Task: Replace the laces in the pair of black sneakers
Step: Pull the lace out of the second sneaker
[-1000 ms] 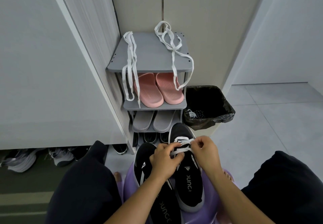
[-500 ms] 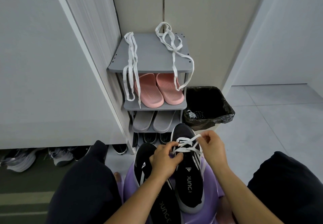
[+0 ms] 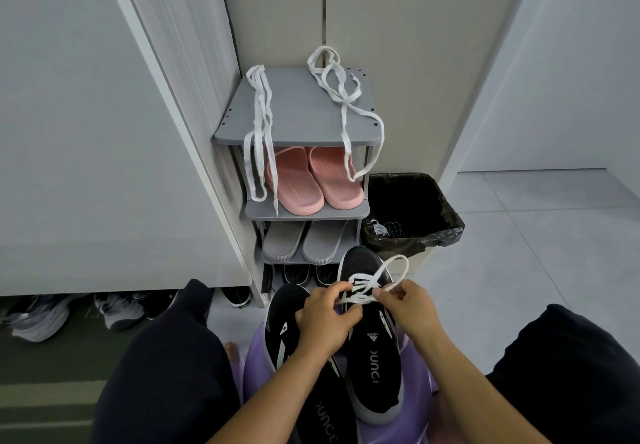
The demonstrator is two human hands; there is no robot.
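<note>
White flat lace (image 3: 360, 287) looks soft, light and limp, best pinched near its tips; left hand (image 3: 325, 319) and right hand (image 3: 408, 308) each pinch it above the black sneaker (image 3: 375, 367) resting on the purple stool (image 3: 252, 381).

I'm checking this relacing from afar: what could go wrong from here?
The laced sneaker only rests on the rounded purple stool, so a hard tug by the left hand or right hand on the white lace might slide it off. The spare laces hang over the shelf edge and could slip off.
</note>
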